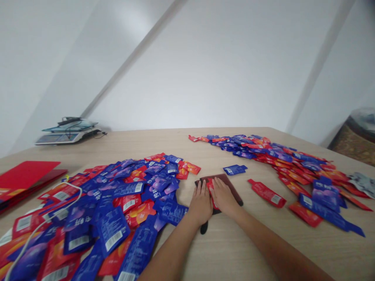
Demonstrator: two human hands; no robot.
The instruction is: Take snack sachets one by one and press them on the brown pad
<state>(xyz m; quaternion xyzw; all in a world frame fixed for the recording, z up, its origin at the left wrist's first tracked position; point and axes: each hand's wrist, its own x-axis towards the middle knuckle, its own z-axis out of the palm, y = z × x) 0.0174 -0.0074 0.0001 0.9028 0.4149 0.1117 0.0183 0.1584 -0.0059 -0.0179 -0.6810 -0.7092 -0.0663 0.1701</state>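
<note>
My left hand (201, 203) and my right hand (224, 196) lie side by side, fingers stretched forward and flat. Both press on a red sachet (209, 185), which shows between them and is mostly covered. Beneath it is a dark brown flat pad (234, 191) with black corners. A black rounded piece (204, 228) sticks out below my left hand; what it belongs to is hidden. A blue spouted sachet (235, 169) lies just beyond the pad, and a red spouted sachet (267, 193) rests to the right of my right hand.
A wide pile of red and blue sachets (117, 195) covers the left, crossed by a white cable (31, 238). Another long pile (263, 150) runs along the right. Red folders (26, 175) lie at the left edge; a scale (63, 137) stands at the back left.
</note>
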